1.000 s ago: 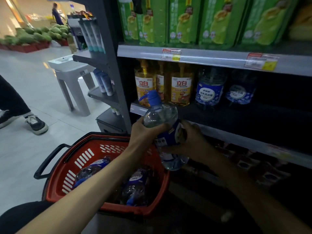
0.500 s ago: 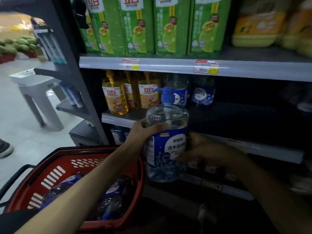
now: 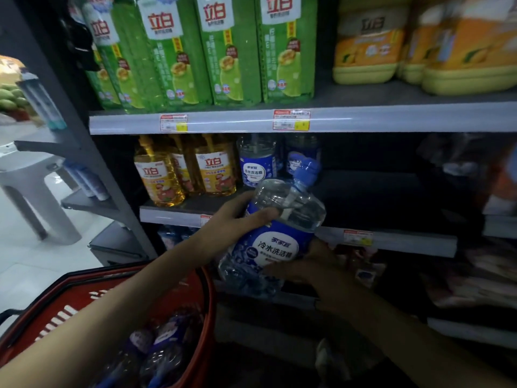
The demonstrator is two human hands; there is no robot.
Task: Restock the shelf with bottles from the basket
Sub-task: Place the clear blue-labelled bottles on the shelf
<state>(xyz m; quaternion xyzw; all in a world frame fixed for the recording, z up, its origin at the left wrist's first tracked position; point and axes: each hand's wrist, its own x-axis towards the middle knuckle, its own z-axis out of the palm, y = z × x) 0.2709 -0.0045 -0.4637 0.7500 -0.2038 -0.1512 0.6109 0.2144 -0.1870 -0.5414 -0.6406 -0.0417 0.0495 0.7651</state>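
**A:** Where's the bottle (image 3: 275, 242)?

**B:** In the air, just in front of the front edge of the middle shelf (image 3: 391, 239). It's tilted, with the blue pump cap (image 3: 306, 170) leaning right and in toward the shelf. It rests on nothing.

**A:** And the hands?

**B:** Both are clamped on it. The left hand (image 3: 237, 217) wraps the clear shoulder just below the cap. The right hand (image 3: 305, 268) cups the lower body from underneath, beside the label. It's dim down there, so I can't make out each finger.

**A:** Which step is that?

**B:** I'd judge it the carry from basket to shelf, with the placing not yet done. The red basket (image 3: 208, 298) sits at lower left with more bottles (image 3: 165, 348) lying in it, so plenty of the job remains.

**A:** Where should this one go?

**B:** Two blue-labelled bottles (image 3: 256, 163) stand toward the back of the shelf, right of the yellow bottles (image 3: 156, 175). I see nothing standing just right of them, though it's dark there. The next move calls for righting the bottle and lifting its base over the front edge. Then it can be set down beside that pair without knocking them.
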